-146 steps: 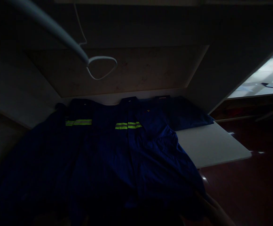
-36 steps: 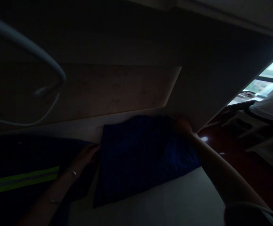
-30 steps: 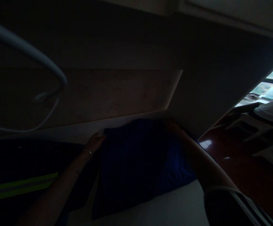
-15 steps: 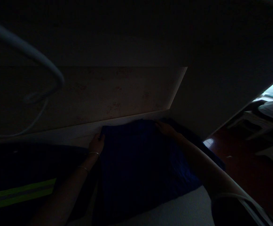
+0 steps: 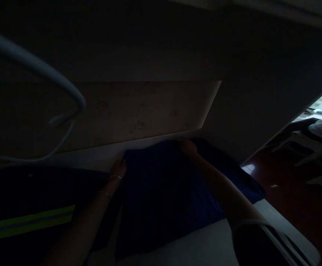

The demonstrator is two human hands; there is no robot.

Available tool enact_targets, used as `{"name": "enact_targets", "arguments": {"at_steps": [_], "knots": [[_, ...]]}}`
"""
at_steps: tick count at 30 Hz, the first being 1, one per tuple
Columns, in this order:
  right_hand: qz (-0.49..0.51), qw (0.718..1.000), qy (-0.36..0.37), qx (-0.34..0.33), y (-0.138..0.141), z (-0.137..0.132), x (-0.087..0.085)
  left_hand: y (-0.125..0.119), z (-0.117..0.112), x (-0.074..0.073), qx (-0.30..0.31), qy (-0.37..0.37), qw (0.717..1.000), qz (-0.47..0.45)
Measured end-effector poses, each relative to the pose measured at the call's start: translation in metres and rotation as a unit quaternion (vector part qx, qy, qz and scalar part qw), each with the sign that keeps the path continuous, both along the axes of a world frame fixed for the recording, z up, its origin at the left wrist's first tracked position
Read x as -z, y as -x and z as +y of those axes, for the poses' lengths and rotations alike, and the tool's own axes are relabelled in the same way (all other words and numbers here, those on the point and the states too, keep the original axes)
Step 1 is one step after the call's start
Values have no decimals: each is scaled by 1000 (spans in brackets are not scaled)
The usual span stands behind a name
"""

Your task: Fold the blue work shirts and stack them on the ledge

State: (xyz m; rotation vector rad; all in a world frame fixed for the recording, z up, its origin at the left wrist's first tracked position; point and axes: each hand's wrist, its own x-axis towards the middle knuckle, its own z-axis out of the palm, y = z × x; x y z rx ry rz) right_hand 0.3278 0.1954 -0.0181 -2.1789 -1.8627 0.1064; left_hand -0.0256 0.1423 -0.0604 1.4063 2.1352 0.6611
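A dark blue cloth, seemingly a garment [image 5: 163, 199], lies spread over a pale surface [image 5: 202, 244]. Its upper left corner is pinched by my left hand [image 5: 118, 168], which has two thin bracelets on the wrist. My right hand [image 5: 188, 147] is closed at the far edge of the same cloth, near the wall; the fingertips are hard to see in the dark. To the left lies a dark garment [image 5: 47, 188] with a yellow-green reflective stripe [image 5: 30, 223], partly behind my left forearm.
A pale tube or cable [image 5: 52, 74] curves across the upper left, close to the camera. Behind the cloth is a flower-patterned wall panel [image 5: 138, 114]. A dark upright panel [image 5: 249, 99] stands at the right. Beyond it are a reddish floor [image 5: 282, 207] and white furniture.
My right hand has moved a little left along the cloth's far edge, closing more. The cloth's right part has spread out, and its near edge has shifted, showing more pale surface.
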Motion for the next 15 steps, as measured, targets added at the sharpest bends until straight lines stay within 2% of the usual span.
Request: {"name": "enact_targets", "arguments": {"at_steps": [2, 4, 6, 9, 11, 12, 15], "knots": [[-5, 1000, -16, -10, 24, -9, 3, -2, -6, -5, 6, -28, 1000, 7], [-19, 998, -39, -52, 47, -21, 13, -4, -21, -13, 33, -75, 997, 15], [-38, 993, -26, -107, 64, -30, 29, -5, -50, -24, 80, -115, 990, 22], [-53, 988, 38, -140, 75, -33, 53, 3, -113, -34, 150, -133, 979, 26], [-45, 987, 65, -137, 75, -28, 63, 17, -163, -30, 170, -146, 974, 38], [-39, 987, 70, -137, 75, -25, 66, 27, -188, -25, 160, -153, 974, 50], [-23, 988, 73, -137, 71, -18, 66, 65, -257, 2, 126, -148, 977, 91]]}}
